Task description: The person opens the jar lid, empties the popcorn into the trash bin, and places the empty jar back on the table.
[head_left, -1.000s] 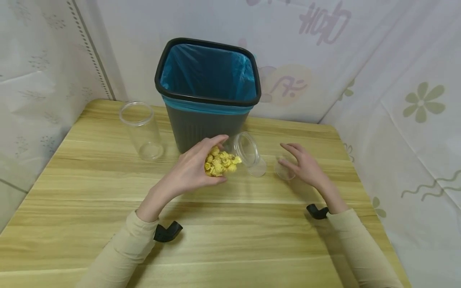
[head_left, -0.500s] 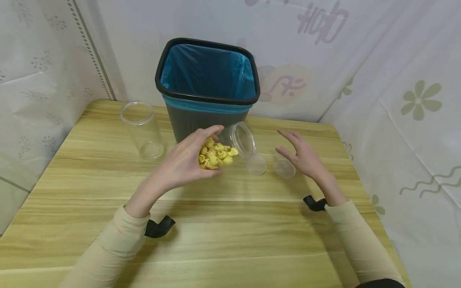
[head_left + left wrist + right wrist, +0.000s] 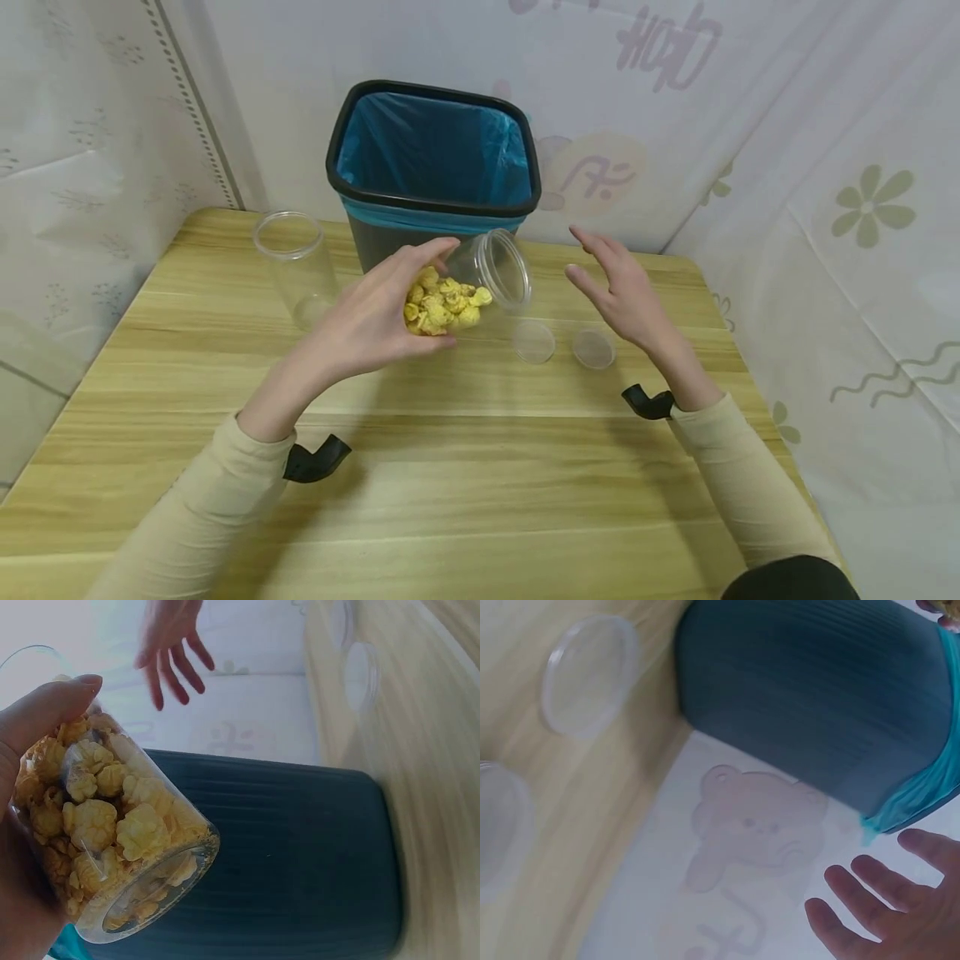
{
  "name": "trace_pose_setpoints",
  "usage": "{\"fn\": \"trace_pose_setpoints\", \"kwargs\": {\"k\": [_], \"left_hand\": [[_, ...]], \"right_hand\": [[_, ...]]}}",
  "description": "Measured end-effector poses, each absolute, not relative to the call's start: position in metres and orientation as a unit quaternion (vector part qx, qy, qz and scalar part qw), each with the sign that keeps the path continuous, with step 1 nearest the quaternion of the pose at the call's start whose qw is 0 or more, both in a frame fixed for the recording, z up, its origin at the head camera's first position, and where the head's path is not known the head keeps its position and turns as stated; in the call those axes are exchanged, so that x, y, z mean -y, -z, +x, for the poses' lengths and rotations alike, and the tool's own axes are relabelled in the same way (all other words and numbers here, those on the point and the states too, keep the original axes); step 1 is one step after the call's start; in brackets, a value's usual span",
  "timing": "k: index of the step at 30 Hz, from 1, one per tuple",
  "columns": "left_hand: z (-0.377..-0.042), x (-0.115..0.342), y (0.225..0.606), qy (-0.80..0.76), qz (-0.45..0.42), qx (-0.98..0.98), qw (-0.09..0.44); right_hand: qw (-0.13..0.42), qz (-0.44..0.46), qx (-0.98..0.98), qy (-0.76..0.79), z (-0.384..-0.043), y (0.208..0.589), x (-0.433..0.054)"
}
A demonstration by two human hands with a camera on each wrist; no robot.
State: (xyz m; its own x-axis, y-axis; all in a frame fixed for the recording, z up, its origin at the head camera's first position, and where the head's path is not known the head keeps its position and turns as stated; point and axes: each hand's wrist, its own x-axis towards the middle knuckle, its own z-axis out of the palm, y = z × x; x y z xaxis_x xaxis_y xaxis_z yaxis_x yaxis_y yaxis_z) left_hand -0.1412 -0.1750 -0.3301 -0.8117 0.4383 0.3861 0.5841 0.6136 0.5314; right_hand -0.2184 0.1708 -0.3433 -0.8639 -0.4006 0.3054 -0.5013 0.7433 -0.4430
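Note:
My left hand (image 3: 375, 321) grips a clear plastic jar (image 3: 501, 268) part-filled with yellow popcorn (image 3: 444, 307). The jar is lidless and tilted, its mouth toward the right, in front of the bin. In the left wrist view its base faces the camera, with popcorn (image 3: 94, 821) packed along the wall. My right hand (image 3: 626, 296) hovers to the right of the jar's mouth, fingers extended and apart, holding nothing. Two clear round lids, a left one (image 3: 534, 342) and a right one (image 3: 594, 349), lie on the table below, between the hands.
A dark grey bin (image 3: 382, 242) with a blue liner (image 3: 427, 150) stands at the table's back. A second clear jar (image 3: 288, 250), uncapped and without contents, stands upright left of it. Printed cloth (image 3: 750, 83) hangs behind and beside the wooden table (image 3: 480, 500).
My left hand has lifted the popcorn jar up and slightly left, toward the bin. My right hand has risen off the right lid, which stays on the table.

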Motion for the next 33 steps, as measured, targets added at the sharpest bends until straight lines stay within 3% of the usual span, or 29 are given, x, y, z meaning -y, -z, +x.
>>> {"fn": "trace_pose_setpoints", "kwargs": {"k": [5, 21, 33], "left_hand": [[-0.141, 0.181, 0.322, 0.328, -0.278, 0.896, 0.112], [-0.135, 0.194, 0.292, 0.285, -0.241, 0.92, 0.114], [-0.126, 0.217, 0.267, 0.251, -0.226, 0.926, 0.167]], "right_hand": [[0.11, 0.249, 0.923, -0.272, -0.22, 0.329, -0.157], [0.062, 0.191, 0.907, -0.37, -0.231, 0.295, -0.119], [0.046, 0.156, 0.906, -0.391, -0.241, 0.282, -0.101]]}}
